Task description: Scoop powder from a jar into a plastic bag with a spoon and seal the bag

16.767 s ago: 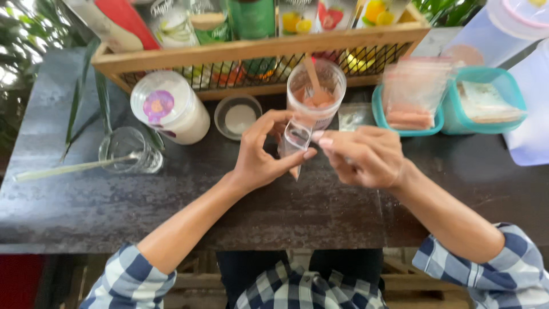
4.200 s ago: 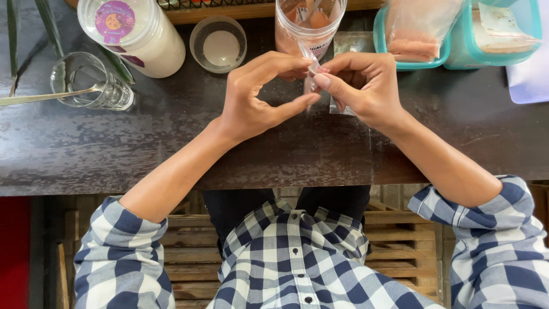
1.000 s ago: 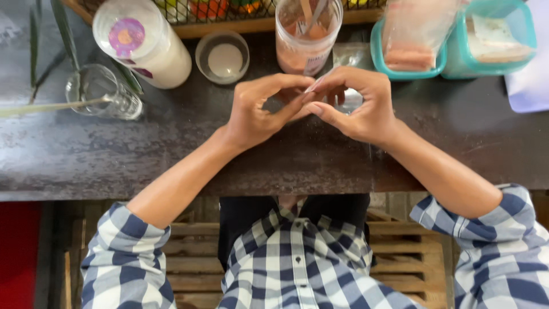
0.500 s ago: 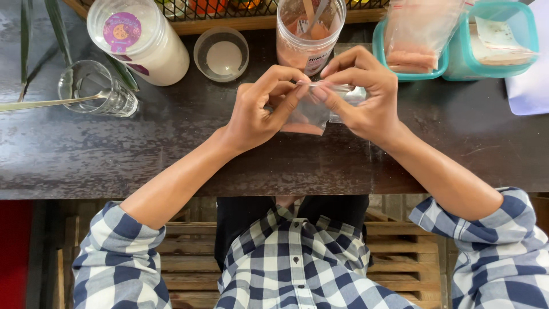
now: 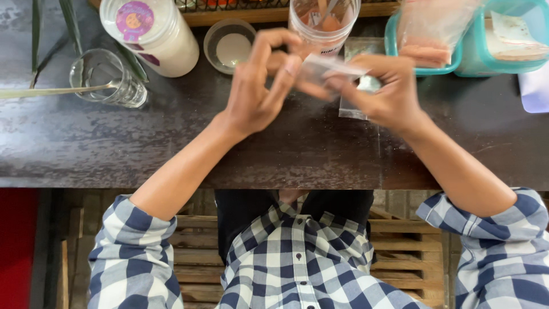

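Both hands are up over the dark, worn desk [image 5: 114, 154]. The left hand [image 5: 257, 86] and the right hand [image 5: 383, 94] each pinch the small, clear plastic bag [image 5: 334, 67] between thumb and fingers, so both grips are shut tight on it. The bag is in the air between the hands, just in front of the tall clear plastic cup [image 5: 323, 23]. Flat on the desk under the right hand lies another little clear bag [image 5: 350, 109]. Far left stands a white plastic jar with a purple sticker [image 5: 150, 34], with a small round bowl [image 5: 229, 48] and a clear drinking glass [image 5: 108, 77] near it. Far right sit teal plastic tubs [image 5: 474, 57].
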